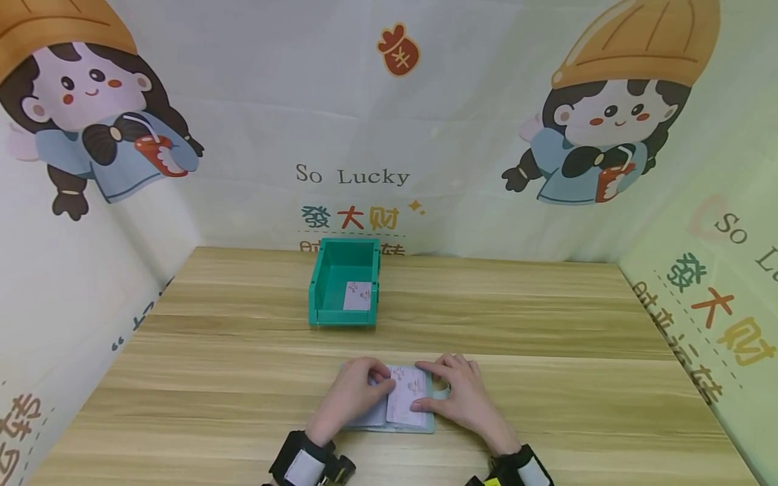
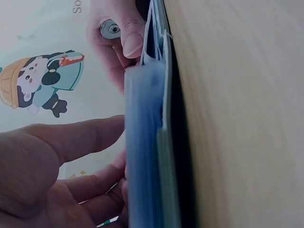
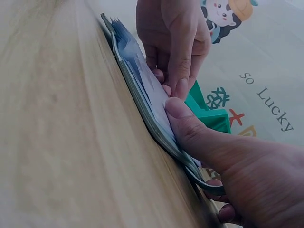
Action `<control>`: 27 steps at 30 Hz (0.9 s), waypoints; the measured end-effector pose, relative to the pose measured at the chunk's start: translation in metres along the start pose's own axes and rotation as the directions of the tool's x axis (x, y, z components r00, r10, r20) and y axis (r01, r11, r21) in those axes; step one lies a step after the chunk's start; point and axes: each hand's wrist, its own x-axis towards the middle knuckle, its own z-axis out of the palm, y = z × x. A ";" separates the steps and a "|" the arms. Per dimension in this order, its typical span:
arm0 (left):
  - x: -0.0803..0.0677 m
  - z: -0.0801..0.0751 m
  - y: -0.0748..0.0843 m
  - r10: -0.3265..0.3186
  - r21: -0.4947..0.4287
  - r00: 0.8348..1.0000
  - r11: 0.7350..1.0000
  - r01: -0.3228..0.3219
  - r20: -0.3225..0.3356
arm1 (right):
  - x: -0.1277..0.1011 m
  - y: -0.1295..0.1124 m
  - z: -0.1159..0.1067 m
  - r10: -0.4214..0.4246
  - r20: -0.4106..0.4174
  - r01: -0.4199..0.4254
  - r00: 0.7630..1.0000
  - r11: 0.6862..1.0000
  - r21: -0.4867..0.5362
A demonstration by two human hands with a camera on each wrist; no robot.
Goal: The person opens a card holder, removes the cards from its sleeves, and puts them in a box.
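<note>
Head view: both hands sit at the near edge of the wooden table (image 1: pixel 547 317), working over a card album (image 1: pixel 425 426) that lies open and flat between them.
Album: a slim blue-green holder with clear sleeves, near-centre on the table, well apart from the bin at the far side; lying flat, it leaves both hands free for the card.
Card: a pale pink card (image 1: pixel 406 398) with small printed marks lies on the album's right page, under the fingertips of both hands.
Left hand: the left hand (image 1: pixel 352 398) rests on the left page, fingers curled over toward the card's left edge; it seems to pinch the card or sleeve edge there, though the head view cannot settle which.
Left wrist view: fingers (image 2: pixel 95 137) reach in flat against the stacked sleeves (image 2: pixel 145 156), seemingly pinning the pages down so that they do not lift.
Right hand: the right hand (image 1: pixel 458 395) lies on the right side, thumb (image 3: pixel 190 128) pressed on the card's surface, apparently steadying it against the sleeve.
Right wrist view: the album's layers fan slightly at the edge, a metal snap (image 2: pixel 110 29) showing on its flap.
Bin: a green plastic bin (image 1: pixel 328 287) stands far-centre, open end facing near, with one similar card (image 1: pixel 357 295) inside.
Backdrop: printed cartoon walls on three sides.
</note>
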 end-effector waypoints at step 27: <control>0.001 -0.002 0.000 -0.025 -0.034 0.999 0.999 0.027 0.047 | 0.000 -0.001 -0.002 0.005 0.020 -0.005 1.000 1.000 0.000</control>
